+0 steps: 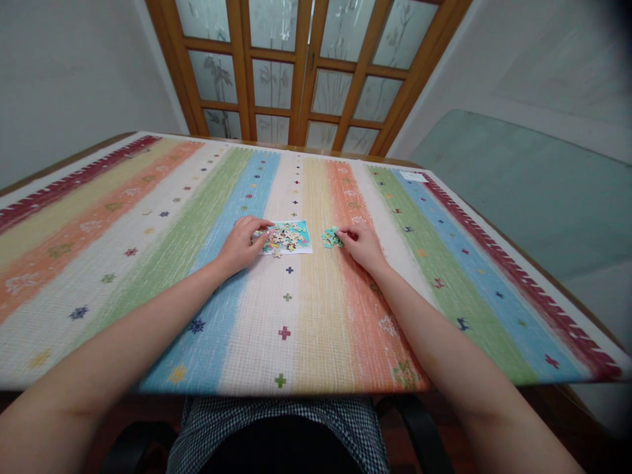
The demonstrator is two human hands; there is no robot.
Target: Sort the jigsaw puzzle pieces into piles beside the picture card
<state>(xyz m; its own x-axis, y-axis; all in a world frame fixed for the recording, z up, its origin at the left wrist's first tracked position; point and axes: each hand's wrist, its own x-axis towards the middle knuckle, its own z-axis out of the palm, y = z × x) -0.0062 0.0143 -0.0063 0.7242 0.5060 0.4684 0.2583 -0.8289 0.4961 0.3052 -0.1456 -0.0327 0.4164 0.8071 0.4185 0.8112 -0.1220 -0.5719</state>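
A small picture card [302, 230] lies in the middle of the striped table cloth [316, 316], with a heap of loose jigsaw pieces [285, 237] on top of it. My left hand [241, 243] rests at the card's left edge, fingers curled and tips among the pieces. To the right, a small joined patch of teal jigsaw pieces [330, 237] lies on the cloth. My right hand [360, 245] touches that patch with fingertips pinched at its right side.
The table runs to a wooden-framed glass door [306, 72] at the back. A white label [413, 176] lies on the cloth at the far right. A pale green surface [523, 191] stands right of the table. My lap and a chair's arms show below the near edge.
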